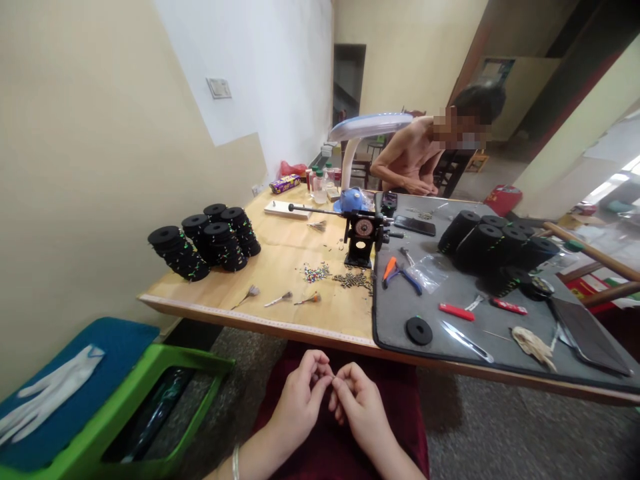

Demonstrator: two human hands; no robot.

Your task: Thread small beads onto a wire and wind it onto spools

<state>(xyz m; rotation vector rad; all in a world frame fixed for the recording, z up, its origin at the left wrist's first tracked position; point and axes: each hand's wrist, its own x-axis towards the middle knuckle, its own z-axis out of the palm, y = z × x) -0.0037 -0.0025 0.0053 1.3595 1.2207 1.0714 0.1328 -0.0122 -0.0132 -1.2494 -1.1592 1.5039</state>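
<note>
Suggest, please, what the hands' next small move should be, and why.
Perhaps lift the left hand and right hand over the wooden tabletop: their fingertips meet short of its front edge, above dark red cloth, where anything held, too small to make out, could drop.

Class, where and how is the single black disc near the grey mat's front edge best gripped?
Probably pinch the black disc by opposite sides of its rim, coming from above, on the person's side: it lies flat, its hole facing up, near the front edge of the grey mat, with tweezers to its right.
</note>
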